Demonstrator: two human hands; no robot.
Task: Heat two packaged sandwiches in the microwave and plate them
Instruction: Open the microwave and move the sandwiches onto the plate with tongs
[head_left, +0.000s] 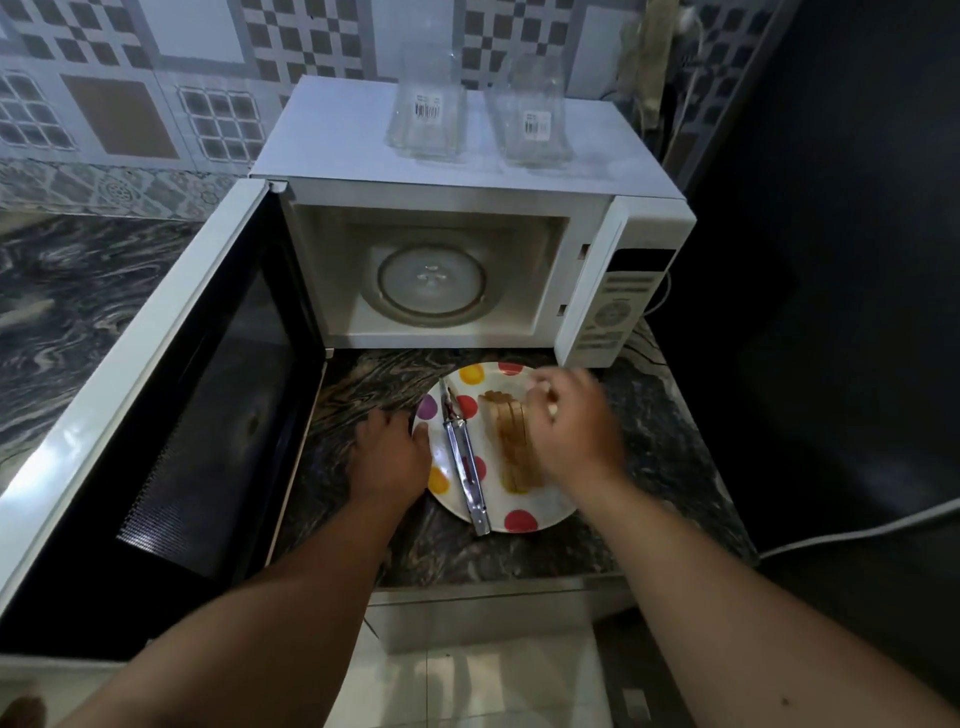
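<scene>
Sandwiches (511, 441) sit on dotted plate (519, 512), right hand (571, 426) over them, blurred (grip unclear). Left hand (389, 457) flat against plate rim. Tongs (465, 462) between hands. Microwave (467, 249) open behind, empty packages (428, 111) on top.

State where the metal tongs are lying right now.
The tongs lie on the left half of the spotted plate in front of the open microwave, between the left hand and the sandwich.
</scene>
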